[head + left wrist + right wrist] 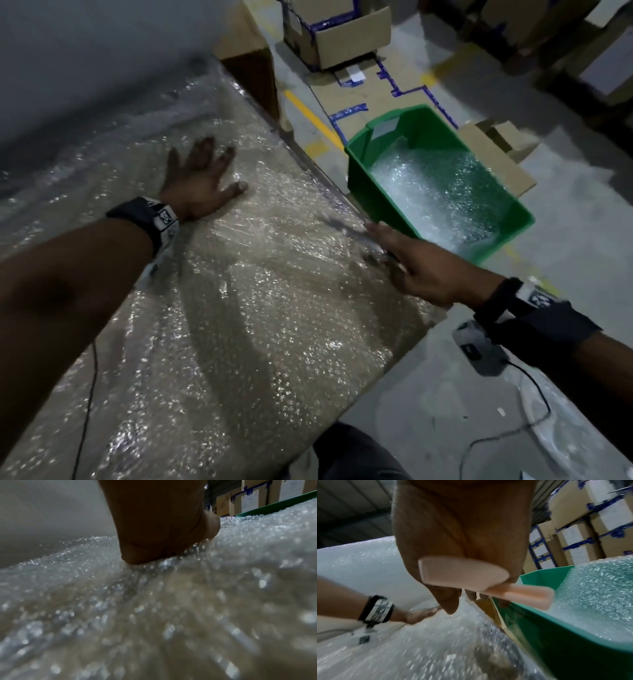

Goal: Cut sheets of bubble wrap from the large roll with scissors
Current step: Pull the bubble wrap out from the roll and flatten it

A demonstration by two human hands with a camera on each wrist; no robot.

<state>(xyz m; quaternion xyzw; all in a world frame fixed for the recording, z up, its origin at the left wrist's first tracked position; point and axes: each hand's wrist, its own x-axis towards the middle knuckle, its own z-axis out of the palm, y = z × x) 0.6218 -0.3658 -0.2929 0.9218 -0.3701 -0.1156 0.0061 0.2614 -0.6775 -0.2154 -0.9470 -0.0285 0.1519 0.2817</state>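
Note:
A sheet of bubble wrap (239, 308) lies spread over a brown tabletop, coming off the large roll (85, 85) at the far left. My left hand (198, 178) presses flat on the sheet with fingers spread; its palm (159, 520) touches the bubbles. At the table's right edge my right hand (411, 263) holds pink-handled scissors (462, 573), whose blurred blades (342, 226) point along the sheet's edge. Whether the blades are apart is unclear. The roll (359, 561) appears white behind my left hand (421, 614).
A green bin (363, 181) holding cut bubble wrap stands on the floor right beside the table edge. Cardboard boxes (342, 37) sit beyond it, and stacked cartons (590, 534) line the back. A black cable (534, 394) trails over the floor at right.

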